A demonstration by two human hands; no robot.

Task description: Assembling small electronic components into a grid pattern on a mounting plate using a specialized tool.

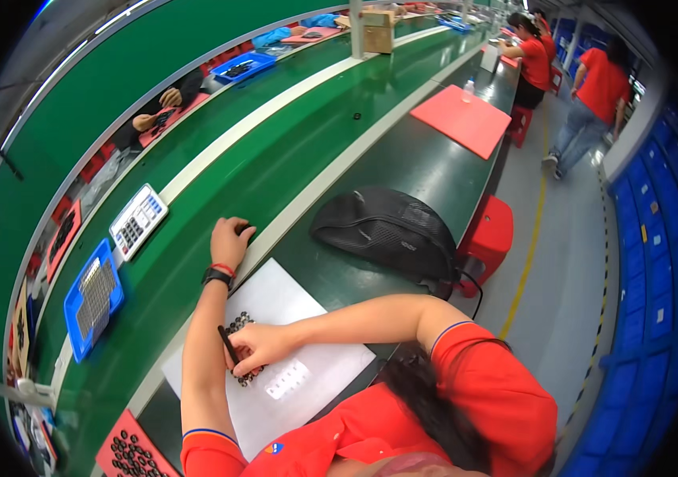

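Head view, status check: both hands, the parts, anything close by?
Left hand out on green belt, fingers curled. Right hand holds black tool over small black parts on white sheet. Black bag alongside.

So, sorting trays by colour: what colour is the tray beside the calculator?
Blue; the tray shows best in the head view, left of the left hand.

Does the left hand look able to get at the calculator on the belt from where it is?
Probably yes: the left hand rests on the green belt, and only bare belt shows between it and the calculator.
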